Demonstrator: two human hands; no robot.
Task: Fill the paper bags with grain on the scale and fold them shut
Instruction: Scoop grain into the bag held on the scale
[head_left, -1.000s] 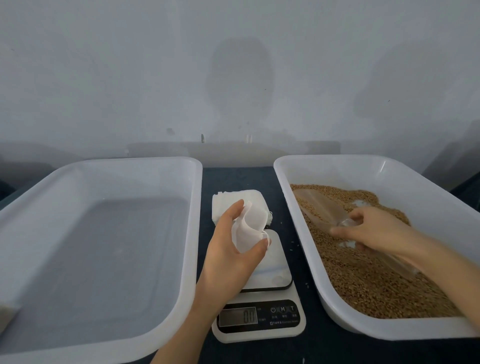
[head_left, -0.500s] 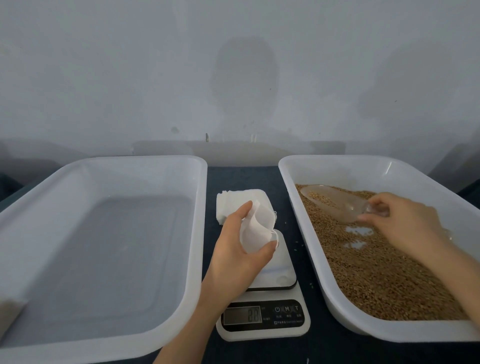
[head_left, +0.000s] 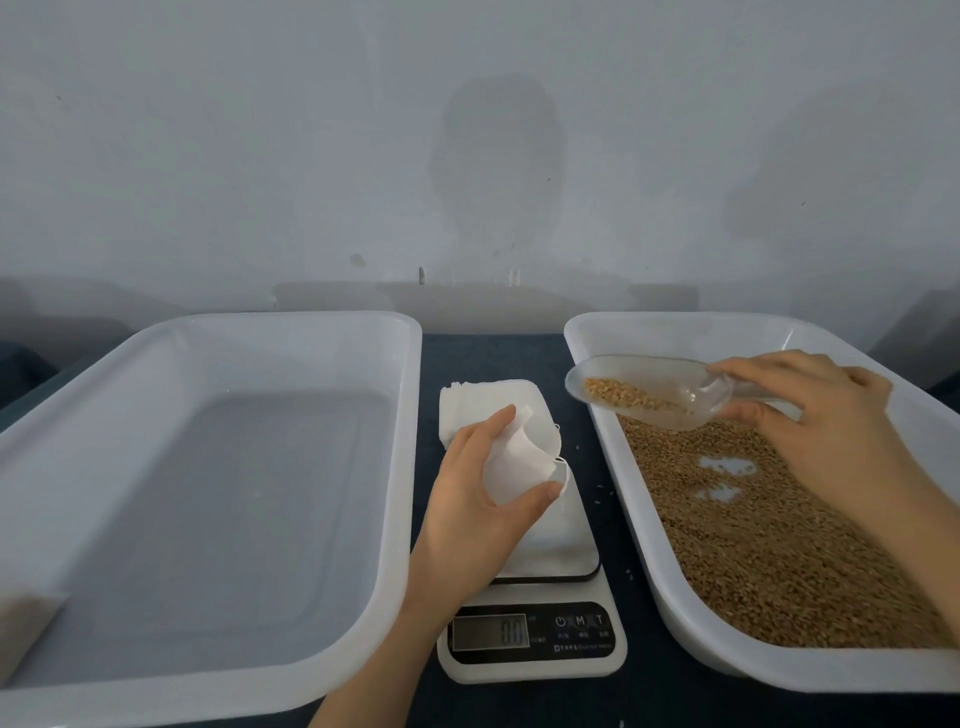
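My left hand (head_left: 478, 499) holds a small white paper bag (head_left: 519, 462) with its mouth spread, just above the platform of the white digital scale (head_left: 561, 540). A stack of flat white bags (head_left: 483, 402) lies behind the scale. My right hand (head_left: 821, 415) grips the handle of a clear plastic scoop (head_left: 649, 389) that carries brown grain. The scoop hovers over the left rim of the right tray (head_left: 597, 332), pointing toward the bag. Brown grain (head_left: 779, 545) covers most of that tray's floor.
A large white tray (head_left: 208, 332) with nothing visible inside sits left of the scale. Something pale (head_left: 26, 629) shows at the left tray's near left corner. A dark blue tabletop (head_left: 488, 353) lies under everything, with a few stray grains (head_left: 602, 488). A grey wall stands close behind.
My right hand has lifted the loaded scoop out of the grain and carried it left toward the bag. My left hand has kept the bag over the scale.
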